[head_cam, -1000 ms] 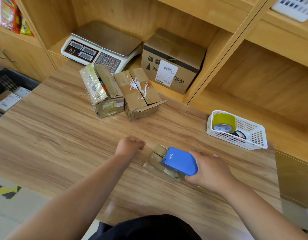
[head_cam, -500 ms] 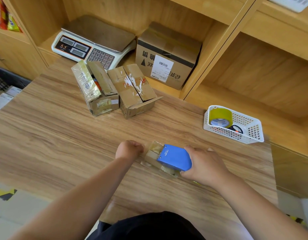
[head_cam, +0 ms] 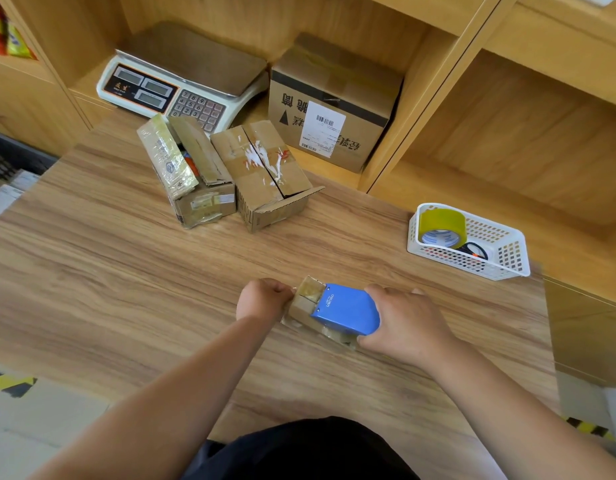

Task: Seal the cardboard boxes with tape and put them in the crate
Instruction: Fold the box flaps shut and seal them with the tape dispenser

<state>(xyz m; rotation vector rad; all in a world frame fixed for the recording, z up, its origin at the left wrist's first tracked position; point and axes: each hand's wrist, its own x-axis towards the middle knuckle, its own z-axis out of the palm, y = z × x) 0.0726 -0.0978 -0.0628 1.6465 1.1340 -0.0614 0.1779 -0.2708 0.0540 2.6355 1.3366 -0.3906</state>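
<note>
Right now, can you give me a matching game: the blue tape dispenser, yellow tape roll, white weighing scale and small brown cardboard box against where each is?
Things:
1. blue tape dispenser
2. yellow tape roll
3. white weighing scale
4. small brown cardboard box

Places:
A. in the white plastic basket
B. held by the left hand
C. on the wooden shelf
D. gripped by the right hand

Pairs: 1-D, 2-A, 3-C, 4-B.

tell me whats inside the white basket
In the white basket stands a yellow tape roll; beside it a dark object with an orange spot, largely covered by the mesh wall.
</note>
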